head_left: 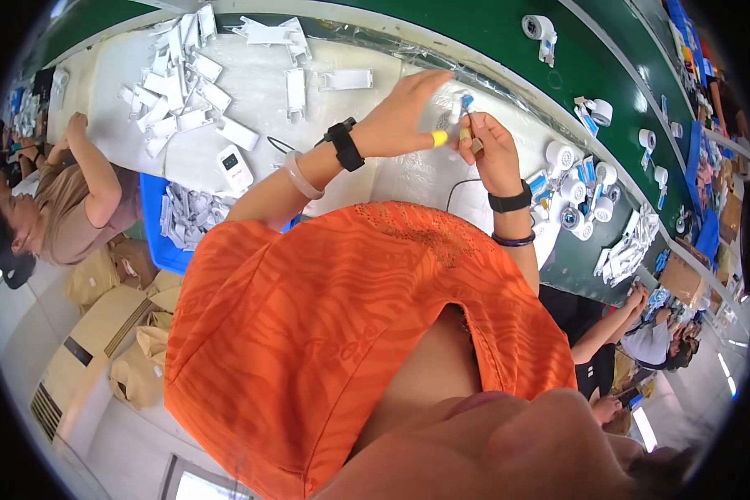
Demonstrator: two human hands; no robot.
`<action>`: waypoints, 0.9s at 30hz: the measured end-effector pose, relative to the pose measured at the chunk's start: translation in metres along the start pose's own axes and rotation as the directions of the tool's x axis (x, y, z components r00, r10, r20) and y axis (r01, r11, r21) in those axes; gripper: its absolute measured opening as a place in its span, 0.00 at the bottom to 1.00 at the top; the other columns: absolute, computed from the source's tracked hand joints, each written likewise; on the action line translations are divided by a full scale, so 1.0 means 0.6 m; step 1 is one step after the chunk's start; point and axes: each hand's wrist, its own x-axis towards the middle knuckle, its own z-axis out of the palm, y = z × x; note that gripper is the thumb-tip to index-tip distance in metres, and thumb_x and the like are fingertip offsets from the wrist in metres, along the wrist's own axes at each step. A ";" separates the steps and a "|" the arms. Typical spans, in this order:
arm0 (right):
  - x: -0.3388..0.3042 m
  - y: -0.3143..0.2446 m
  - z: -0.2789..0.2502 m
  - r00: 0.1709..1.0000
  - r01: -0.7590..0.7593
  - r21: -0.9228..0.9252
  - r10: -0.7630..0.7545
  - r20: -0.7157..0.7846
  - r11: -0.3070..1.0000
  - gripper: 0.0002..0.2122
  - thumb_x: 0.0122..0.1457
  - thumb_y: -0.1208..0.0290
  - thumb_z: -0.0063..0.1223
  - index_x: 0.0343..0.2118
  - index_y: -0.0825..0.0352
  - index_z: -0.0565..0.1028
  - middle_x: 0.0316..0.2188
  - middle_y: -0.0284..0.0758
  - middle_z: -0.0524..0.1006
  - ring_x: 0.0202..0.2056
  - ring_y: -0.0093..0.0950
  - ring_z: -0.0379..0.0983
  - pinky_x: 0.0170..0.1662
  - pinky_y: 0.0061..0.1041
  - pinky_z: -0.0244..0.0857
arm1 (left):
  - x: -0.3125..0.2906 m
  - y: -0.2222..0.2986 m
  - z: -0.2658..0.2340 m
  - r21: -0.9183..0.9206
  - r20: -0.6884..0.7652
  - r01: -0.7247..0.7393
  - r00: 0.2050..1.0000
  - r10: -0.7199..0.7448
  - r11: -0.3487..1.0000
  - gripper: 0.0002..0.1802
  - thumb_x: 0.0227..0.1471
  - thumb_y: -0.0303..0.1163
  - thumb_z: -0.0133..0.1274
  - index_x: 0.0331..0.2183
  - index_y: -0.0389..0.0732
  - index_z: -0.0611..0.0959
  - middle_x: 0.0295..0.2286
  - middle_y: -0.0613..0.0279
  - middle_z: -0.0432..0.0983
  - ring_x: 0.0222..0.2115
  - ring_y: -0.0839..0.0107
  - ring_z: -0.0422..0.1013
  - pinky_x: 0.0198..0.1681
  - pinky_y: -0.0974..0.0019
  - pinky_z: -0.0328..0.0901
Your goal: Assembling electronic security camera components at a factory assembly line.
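Observation:
My left hand (400,117) is stretched over the white work surface with its fingers extended and thumb apart, holding nothing that I can see. Yellow tape wraps its thumb. Close beside it, my right hand (493,150) pinches a small part with a blue piece and a thin wire (467,102) between thumb and fingers. A blurred white bit shows next to the blue piece, and I cannot make out its exact shape. Both wrists wear black bands.
White plastic housings (179,79) lie heaped at the far left, near a white handheld device (234,167). A blue bin (152,225) holds more white parts. At right are round white fan-like units (571,192) beside a green conveyor (558,75). Co-workers sit on both sides.

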 end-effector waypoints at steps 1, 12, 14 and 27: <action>-0.014 -0.014 0.013 0.999 0.002 -0.041 0.000 0.043 0.999 0.14 0.67 0.62 0.41 0.41 0.69 0.73 0.28 0.28 0.73 0.25 0.20 0.67 0.33 0.20 0.63 | -0.001 0.010 0.000 -0.037 0.062 -0.005 0.998 0.007 0.999 0.40 0.45 0.34 0.60 0.59 0.41 0.64 0.59 0.54 0.59 0.55 0.56 0.62 0.58 0.57 0.57; -0.150 -0.081 0.026 0.879 -0.027 -0.016 0.031 0.476 1.000 0.14 0.58 0.76 0.56 0.47 0.73 0.73 0.38 0.34 0.74 0.31 0.21 0.72 0.36 0.21 0.68 | -0.010 0.110 -0.036 -0.532 0.443 0.070 0.872 0.207 0.844 0.32 0.41 0.28 0.63 0.51 0.43 0.75 0.53 0.61 0.67 0.51 0.63 0.66 0.56 0.62 0.59; -0.159 -0.096 0.038 0.879 -0.085 -0.211 0.173 0.444 0.974 0.09 0.58 0.78 0.55 0.42 0.71 0.74 0.38 0.34 0.75 0.31 0.19 0.72 0.36 0.19 0.69 | -0.017 0.126 -0.029 -0.530 0.416 0.053 0.886 0.205 0.846 0.26 0.45 0.25 0.59 0.49 0.41 0.76 0.50 0.60 0.69 0.48 0.64 0.68 0.54 0.64 0.61; -0.189 -0.017 0.084 0.811 0.219 -0.755 -0.546 -0.212 0.618 0.08 0.56 0.70 0.60 0.35 0.67 0.77 0.27 0.33 0.78 0.24 0.24 0.72 0.33 0.21 0.67 | -0.060 0.168 -0.014 -0.564 0.327 0.392 0.914 -0.240 0.727 0.17 0.61 0.29 0.40 0.51 0.37 0.70 0.35 0.62 0.74 0.28 0.78 0.71 0.32 0.74 0.68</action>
